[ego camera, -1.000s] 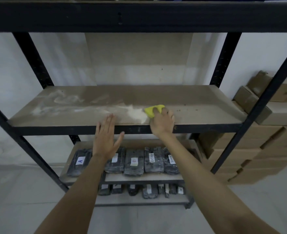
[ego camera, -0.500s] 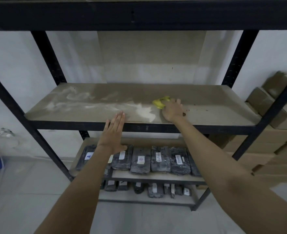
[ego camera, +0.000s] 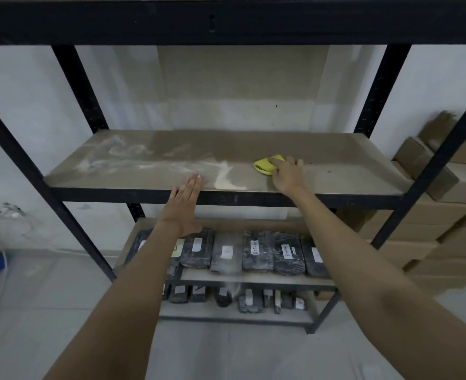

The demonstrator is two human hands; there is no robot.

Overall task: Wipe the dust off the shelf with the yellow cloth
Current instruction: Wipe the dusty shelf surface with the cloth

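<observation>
The brown shelf board [ego camera: 341, 174] sits in a black metal rack at chest height. White dust [ego camera: 226, 179] lies in a pile near the front middle and in smears over the left half. My right hand [ego camera: 286, 175] presses the yellow cloth [ego camera: 266, 165] flat on the board, right of the dust pile; its fingers cover the cloth's right part. My left hand [ego camera: 184, 204] is flat and open, fingers together, with its fingertips over the shelf's front edge just left of the pile. It holds nothing.
Black rack posts [ego camera: 81, 86] and a top beam [ego camera: 226, 20] frame the shelf. Below, two lower shelves hold several dark wrapped packs with white labels [ego camera: 256, 250]. Cardboard boxes [ego camera: 446, 215] are stacked at the right. A white wall stands behind.
My right hand has slid the yellow cloth back and to the right, away from the dust pile. My left hand has risen slightly toward the shelf's front edge.
</observation>
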